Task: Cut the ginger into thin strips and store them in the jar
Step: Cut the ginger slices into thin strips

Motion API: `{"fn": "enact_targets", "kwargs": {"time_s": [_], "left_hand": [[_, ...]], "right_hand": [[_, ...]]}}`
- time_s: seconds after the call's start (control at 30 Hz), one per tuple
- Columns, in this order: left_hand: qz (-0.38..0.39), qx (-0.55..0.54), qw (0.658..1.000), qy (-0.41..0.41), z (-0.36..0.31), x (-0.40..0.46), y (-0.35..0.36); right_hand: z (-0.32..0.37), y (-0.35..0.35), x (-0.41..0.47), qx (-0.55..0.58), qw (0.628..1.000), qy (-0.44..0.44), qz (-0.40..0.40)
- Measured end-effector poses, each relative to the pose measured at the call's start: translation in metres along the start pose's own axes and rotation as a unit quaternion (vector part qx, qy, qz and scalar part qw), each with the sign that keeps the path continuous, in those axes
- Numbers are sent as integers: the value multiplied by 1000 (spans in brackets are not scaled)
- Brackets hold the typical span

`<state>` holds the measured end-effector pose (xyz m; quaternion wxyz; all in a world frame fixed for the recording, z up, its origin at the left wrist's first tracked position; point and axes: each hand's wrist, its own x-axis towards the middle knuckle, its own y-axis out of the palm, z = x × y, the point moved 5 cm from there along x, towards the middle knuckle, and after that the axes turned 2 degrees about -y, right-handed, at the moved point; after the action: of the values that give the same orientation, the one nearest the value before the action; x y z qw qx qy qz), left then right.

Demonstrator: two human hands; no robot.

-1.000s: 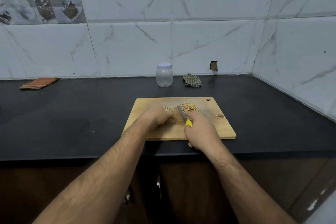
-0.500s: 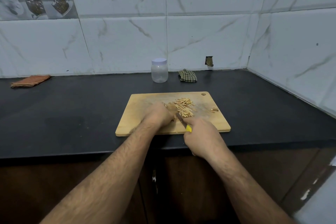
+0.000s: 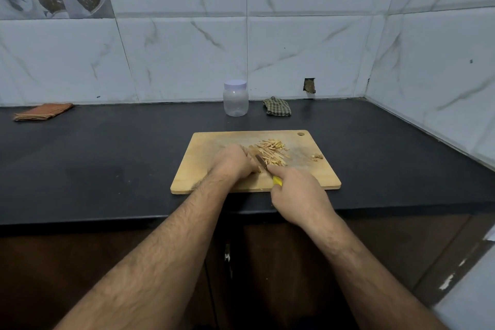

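Ginger cutting on wooden board [image 3: 214,169], mid-tabletop.

Knife [image 3: 263,166] held in right hand [image 3: 300,195] grip, blade angled away-left. Left hand [image 3: 235,162], fingers curled, holds ginger piece [image 3: 259,169] against blade. Strip pile [image 3: 270,153] just right of blade. Lidded jar [image 3: 235,99] well behind, at wall.

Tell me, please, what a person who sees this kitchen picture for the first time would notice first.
The eye falls first on the two hands at the middle of the pale wooden cutting board: the left hand presses down a ginger piece, the right hand grips a yellow-handled knife. Beside the blade lies a heap of thin ginger strips. Behind, against the wall, stands a clear plastic jar with a white lid.
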<state>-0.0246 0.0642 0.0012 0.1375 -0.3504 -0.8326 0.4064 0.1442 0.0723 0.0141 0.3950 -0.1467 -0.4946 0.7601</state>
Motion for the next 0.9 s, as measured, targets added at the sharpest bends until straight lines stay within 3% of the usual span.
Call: {"fn": "enact_targets", "kwargs": {"time_s": [0.9], "left_hand": [[0,-17,1000,0,-3,-10,-4]], "right_hand": [[19,9,2,-33,999,9,30]]}}
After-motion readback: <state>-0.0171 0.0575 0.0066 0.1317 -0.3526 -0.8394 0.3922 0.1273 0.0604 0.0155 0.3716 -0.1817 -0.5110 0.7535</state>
